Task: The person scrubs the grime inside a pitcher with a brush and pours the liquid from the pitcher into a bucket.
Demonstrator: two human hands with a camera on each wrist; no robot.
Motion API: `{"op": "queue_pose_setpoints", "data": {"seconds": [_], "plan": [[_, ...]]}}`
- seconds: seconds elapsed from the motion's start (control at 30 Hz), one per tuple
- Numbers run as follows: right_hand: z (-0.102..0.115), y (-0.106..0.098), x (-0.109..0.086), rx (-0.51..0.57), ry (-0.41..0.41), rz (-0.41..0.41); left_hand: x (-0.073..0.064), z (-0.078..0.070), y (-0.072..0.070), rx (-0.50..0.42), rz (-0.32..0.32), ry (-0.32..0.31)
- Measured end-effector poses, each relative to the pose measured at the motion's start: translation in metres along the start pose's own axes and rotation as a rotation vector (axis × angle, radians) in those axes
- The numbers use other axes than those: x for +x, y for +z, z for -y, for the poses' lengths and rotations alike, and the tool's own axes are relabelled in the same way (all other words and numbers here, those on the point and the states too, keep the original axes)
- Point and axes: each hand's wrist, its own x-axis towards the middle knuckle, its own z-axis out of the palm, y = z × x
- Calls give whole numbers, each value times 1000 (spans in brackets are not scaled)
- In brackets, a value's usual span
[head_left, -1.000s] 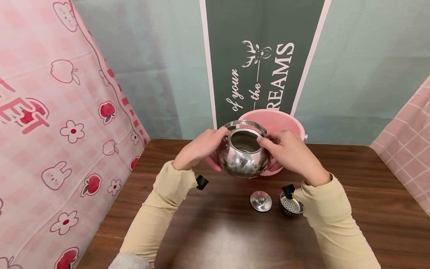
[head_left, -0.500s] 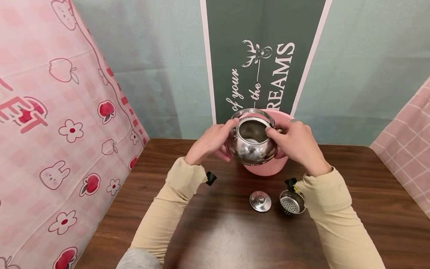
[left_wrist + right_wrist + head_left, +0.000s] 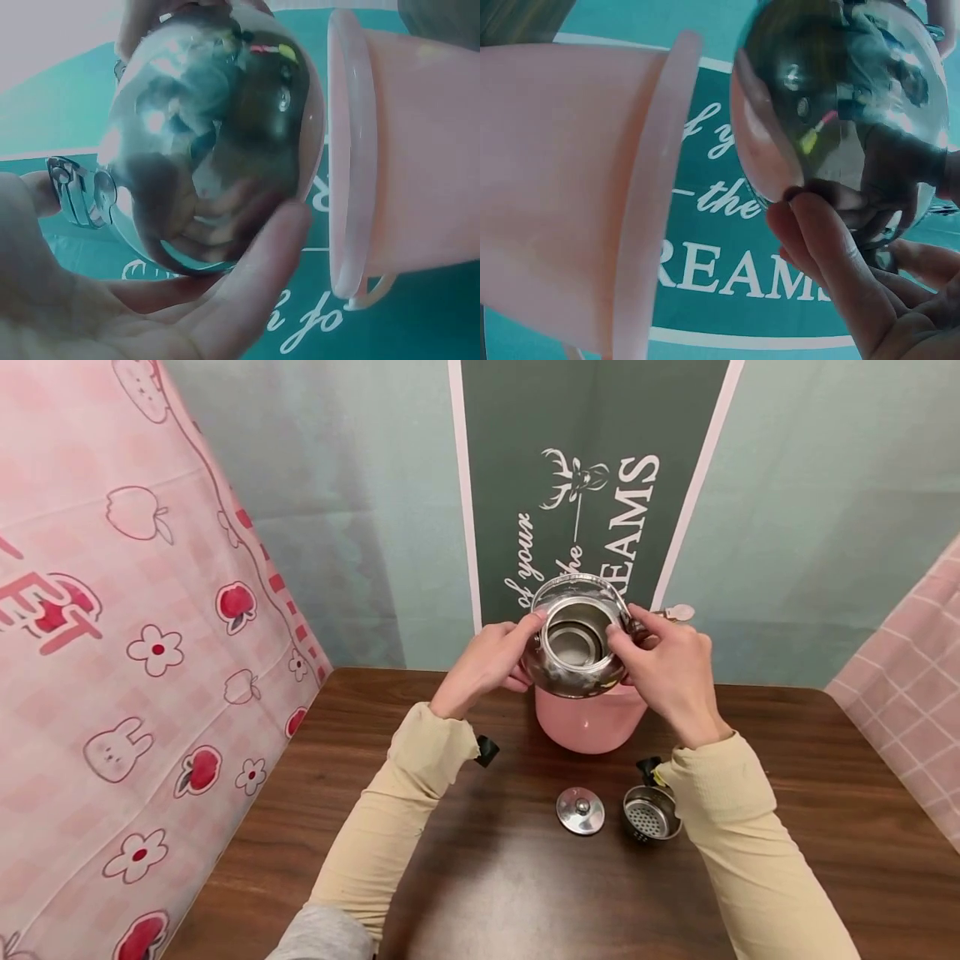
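Now the steel kettle (image 3: 576, 643) sits higher and more tilted above the pink bucket (image 3: 590, 723); left hand (image 3: 487, 662) and right hand (image 3: 670, 670) each keep a curled grip on its sides.

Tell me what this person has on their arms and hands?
Both arms wear long, ribbed, cream sleeves ending at the wrists. A small black device sits at each cuff. The left hand and right hand are bare: no gloves visible.
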Motion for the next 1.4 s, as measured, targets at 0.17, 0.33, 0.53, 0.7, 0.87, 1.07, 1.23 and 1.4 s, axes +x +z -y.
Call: {"op": "queue_pose_setpoints", "data": {"seconds": [0.17,0.33,0.53,0.7,0.87,1.07,1.23,1.4], "plan": [[-6,0,1,20,-2,-33,7,1,6,17,-21,56],[-11,1,1,37,15,-33,13,3,12,92,-62,81],[-18,3,1,42,21,-22,17,5,18,172,-104,150],[-23,4,0,48,22,3,19,8,22,225,-118,205],[-26,4,-3,49,15,27,21,11,25,267,-125,223],[-28,5,-4,44,4,34,22,13,27,276,-117,208],[-28,5,-5,45,14,39,23,15,30,273,-121,220],[-28,4,-5,41,35,60,23,19,32,253,-110,196]]}}
